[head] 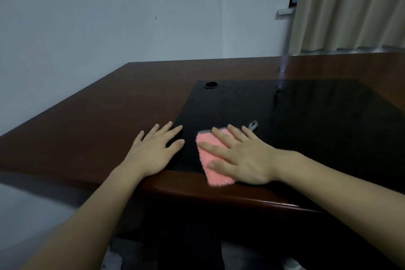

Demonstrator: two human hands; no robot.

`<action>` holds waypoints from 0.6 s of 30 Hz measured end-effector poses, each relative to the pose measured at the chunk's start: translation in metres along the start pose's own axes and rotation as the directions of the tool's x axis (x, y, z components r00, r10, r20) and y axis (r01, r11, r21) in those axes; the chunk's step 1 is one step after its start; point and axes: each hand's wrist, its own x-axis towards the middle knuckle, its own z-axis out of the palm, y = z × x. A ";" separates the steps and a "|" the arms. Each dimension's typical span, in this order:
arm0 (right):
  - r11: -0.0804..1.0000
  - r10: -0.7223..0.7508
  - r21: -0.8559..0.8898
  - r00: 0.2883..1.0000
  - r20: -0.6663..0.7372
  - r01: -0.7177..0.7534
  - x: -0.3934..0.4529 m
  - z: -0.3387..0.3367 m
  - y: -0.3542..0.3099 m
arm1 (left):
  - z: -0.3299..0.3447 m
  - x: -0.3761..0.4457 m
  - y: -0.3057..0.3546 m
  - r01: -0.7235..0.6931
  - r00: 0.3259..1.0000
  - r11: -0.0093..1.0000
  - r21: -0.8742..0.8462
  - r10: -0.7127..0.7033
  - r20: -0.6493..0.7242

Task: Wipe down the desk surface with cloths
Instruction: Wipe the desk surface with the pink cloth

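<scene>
A pink fuzzy cloth (208, 155) with a grey edge and a grey loop lies near the front edge of the dark brown wooden desk (98, 120), on its black inlaid pad (306, 116). My right hand (241, 155) presses flat on the cloth, fingers straight and spread. My left hand (153, 149) rests flat on the bare wood just left of the pad, fingertips touching the pad's edge, holding nothing.
A round cable hole (211, 84) sits at the pad's far left corner. A white wall stands behind the desk, and a beige curtain (350, 6) hangs at the back right beside a window. The desk's front edge runs below my wrists.
</scene>
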 end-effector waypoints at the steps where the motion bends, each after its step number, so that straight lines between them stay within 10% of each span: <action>1: 1.000 -0.018 0.003 1.000 0.014 0.018 -0.019 0.004 -0.001 | 0.000 0.000 0.000 0.001 1.000 1.000 -0.001 -0.001 -0.001; 18: 0.966 0.252 0.046 0.964 0.080 -0.256 0.049 -0.020 -0.004 | 0.002 0.000 0.002 -0.002 1.000 1.000 0.014 0.002 -0.013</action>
